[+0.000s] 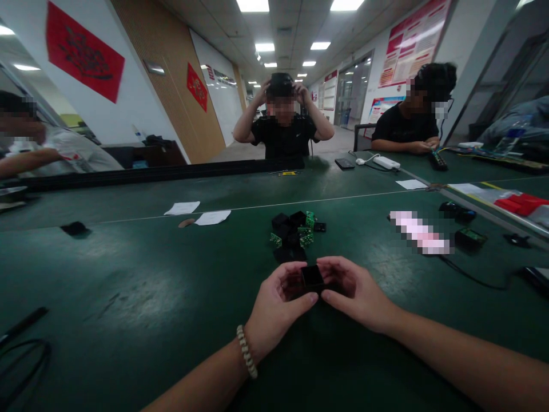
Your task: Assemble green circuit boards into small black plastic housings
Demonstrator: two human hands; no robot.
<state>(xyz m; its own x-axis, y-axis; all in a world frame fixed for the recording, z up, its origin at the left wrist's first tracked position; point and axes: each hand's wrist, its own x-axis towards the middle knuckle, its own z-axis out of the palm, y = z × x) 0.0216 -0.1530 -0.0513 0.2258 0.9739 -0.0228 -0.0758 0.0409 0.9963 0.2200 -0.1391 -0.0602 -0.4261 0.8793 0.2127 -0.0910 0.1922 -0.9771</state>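
Black, the box [313,276] is sitting between the fingertips of both hands, in front of the person; whether it is touching the green table [141,355] I cannot tell. The left hand [277,303] is cupping its left side, thumb in front and fingers behind; the right hand [364,294] is matching it opposite, both partly closed and holding nothing else. Neither hand is lying clearly nearer the box, which is looking almost square and showing no plain long axis. Just beyond, slightly leftward, black parts [281,229] and green boards [306,236] are lying heaped together, the left fingers being nearer to them than the right.
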